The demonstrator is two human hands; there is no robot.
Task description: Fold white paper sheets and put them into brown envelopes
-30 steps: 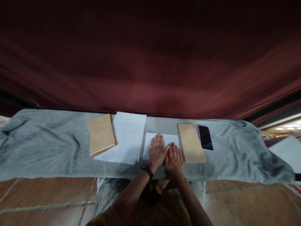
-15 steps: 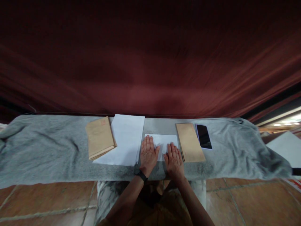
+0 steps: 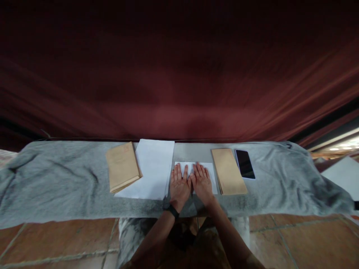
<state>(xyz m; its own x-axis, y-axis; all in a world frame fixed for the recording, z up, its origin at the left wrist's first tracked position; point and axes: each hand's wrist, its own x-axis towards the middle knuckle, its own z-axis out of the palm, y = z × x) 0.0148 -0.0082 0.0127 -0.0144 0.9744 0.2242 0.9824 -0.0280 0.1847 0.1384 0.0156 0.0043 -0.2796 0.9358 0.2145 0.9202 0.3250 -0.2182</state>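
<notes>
While left hand [image 3: 179, 185] and right hand [image 3: 202, 182] press flat, open, gripping nothing, on the white sheet [image 3: 212, 172] lower centre, even outward strokes likely flatten it best.

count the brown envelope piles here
2. One pile overlaps the white sheets at left; the other pile lies between the small paper and the phone. Each may hide more envelopes.

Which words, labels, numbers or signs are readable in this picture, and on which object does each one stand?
No text can be read.
Left brown envelopes: reddish print near the top corner, too blurred to read.
Right brown envelopes: no print can be made out.
Phone: dark screen, nothing shown.
White sheets, and white paper under the left hand and right hand: blank.
</notes>
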